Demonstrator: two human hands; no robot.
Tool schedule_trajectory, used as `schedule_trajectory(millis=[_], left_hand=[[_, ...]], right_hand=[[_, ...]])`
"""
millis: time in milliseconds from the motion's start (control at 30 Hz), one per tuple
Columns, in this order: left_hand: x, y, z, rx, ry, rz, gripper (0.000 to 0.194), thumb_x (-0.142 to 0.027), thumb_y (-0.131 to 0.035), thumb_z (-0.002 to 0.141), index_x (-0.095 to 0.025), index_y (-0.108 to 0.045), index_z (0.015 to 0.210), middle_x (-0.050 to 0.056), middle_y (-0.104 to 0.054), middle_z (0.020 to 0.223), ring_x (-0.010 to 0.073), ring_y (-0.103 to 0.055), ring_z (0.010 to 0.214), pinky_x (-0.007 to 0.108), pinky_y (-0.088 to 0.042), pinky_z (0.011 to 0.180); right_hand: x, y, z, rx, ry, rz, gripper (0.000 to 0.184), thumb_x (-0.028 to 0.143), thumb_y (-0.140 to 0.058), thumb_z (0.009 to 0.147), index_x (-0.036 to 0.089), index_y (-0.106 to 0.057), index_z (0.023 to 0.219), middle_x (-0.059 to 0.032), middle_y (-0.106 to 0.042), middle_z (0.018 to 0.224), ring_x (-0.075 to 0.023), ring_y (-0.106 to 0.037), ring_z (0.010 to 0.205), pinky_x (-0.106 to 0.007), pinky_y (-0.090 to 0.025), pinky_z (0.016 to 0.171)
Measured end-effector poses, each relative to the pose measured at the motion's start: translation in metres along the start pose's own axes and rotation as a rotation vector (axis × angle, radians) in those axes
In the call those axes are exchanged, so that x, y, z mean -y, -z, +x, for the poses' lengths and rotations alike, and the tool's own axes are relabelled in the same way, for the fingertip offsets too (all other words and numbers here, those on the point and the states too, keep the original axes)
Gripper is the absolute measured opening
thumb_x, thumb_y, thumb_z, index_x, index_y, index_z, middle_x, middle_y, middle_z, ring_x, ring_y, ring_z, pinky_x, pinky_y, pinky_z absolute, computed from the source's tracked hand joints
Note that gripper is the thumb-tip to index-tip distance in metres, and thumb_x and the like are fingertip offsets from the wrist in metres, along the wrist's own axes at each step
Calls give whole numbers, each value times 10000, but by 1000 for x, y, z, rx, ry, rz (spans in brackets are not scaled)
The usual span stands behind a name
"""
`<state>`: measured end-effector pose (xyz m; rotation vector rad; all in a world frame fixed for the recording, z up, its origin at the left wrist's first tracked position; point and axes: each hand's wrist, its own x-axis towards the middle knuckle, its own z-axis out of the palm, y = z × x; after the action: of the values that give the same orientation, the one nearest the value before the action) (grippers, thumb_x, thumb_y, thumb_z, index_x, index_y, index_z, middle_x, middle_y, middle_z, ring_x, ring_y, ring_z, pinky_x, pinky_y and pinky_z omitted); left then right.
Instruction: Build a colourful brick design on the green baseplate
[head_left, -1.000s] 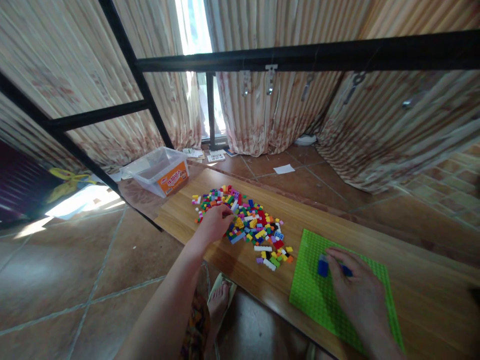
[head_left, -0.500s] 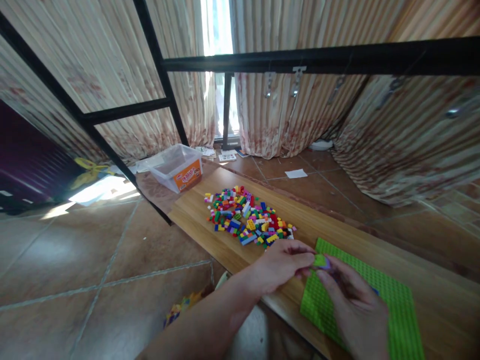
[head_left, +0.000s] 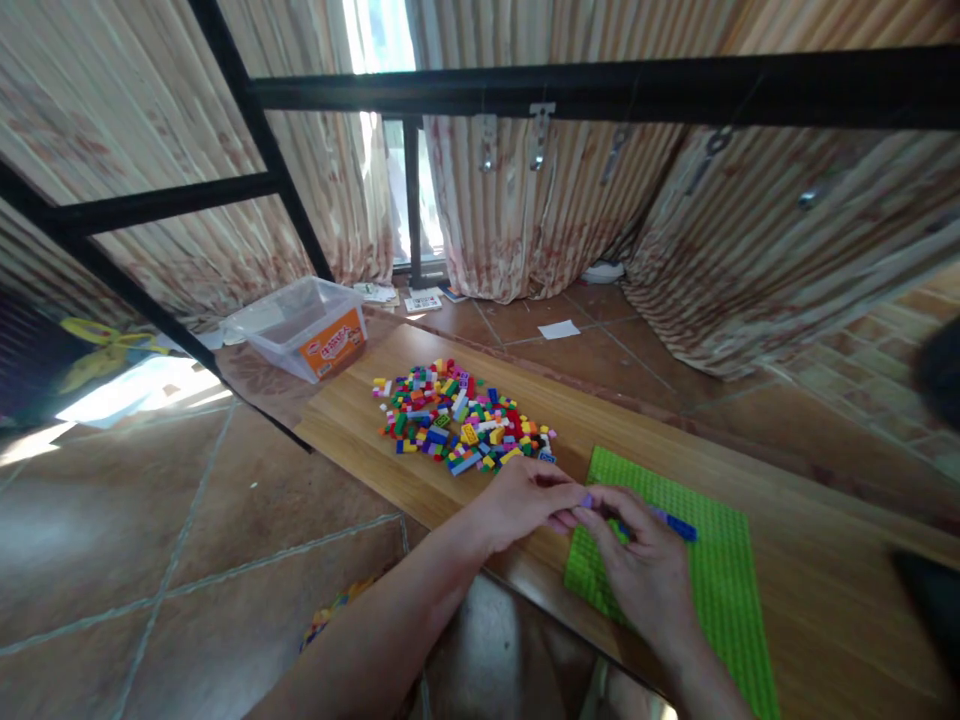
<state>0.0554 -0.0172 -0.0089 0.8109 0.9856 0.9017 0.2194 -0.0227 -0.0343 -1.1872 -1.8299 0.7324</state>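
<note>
My left hand (head_left: 525,500) and my right hand (head_left: 641,560) meet over the near left corner of a green studded baseplate (head_left: 712,590) on a wooden board (head_left: 360,430). Their fingertips pinch together on a small purple brick (head_left: 587,501). A blue brick (head_left: 679,525) sits on the baseplate just beyond my right hand's fingers. A heap of several small coloured bricks (head_left: 457,420) lies on the board to the left of my hands.
A clear plastic tub with an orange label (head_left: 300,325) stands on the floor past the board's far left end. A black metal frame (head_left: 525,90) crosses overhead. Striped curtains hang behind, and papers (head_left: 559,329) lie on the tiled floor.
My left hand left the brick heap and came right to join my right hand at the baseplate's corner. Both hands now pinch a small purple brick. The view has shifted slightly.
</note>
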Motion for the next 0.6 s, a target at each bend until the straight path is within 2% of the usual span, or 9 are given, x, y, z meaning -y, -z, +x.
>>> schedule_trajectory(millis=[167, 300, 500, 600], left_hand=[[-3, 8, -1, 37, 49, 30, 440, -498, -806, 590, -103, -685, 742, 32, -671, 668, 109, -621, 592, 238, -508, 607], [-10, 19, -3, 46, 62, 6, 447, -490, -817, 614, -100, -688, 790, 40, -672, 685, 111, -637, 609, 239, -523, 626], [-23, 40, -1, -212, -91, -51, 307, -338, -787, 710, -115, -711, 906, 48, -706, 802, 105, -649, 702, 256, -543, 735], [-23, 45, 1, -238, -123, 0, 282, -319, -769, 721, -119, -722, 915, 50, -719, 838, 107, -648, 703, 271, -547, 752]], right_hand=[[4, 4, 1, 83, 2, 69, 175, 373, -600, 895, 221, -687, 909, -32, -679, 854, -176, -620, 784, -290, -493, 725], [-3, -1, 3, 65, -23, 114, 194, 374, -612, 884, 210, -692, 950, -39, -696, 874, -183, -631, 803, -298, -497, 732], [-13, -25, 9, 39, -50, -130, 175, 316, -588, 882, 208, -704, 955, -64, -693, 876, -207, -637, 804, -347, -498, 755], [-12, -36, 11, 37, -13, -203, 179, 268, -565, 884, 223, -702, 990, -71, -697, 904, -217, -640, 839, -367, -506, 792]])
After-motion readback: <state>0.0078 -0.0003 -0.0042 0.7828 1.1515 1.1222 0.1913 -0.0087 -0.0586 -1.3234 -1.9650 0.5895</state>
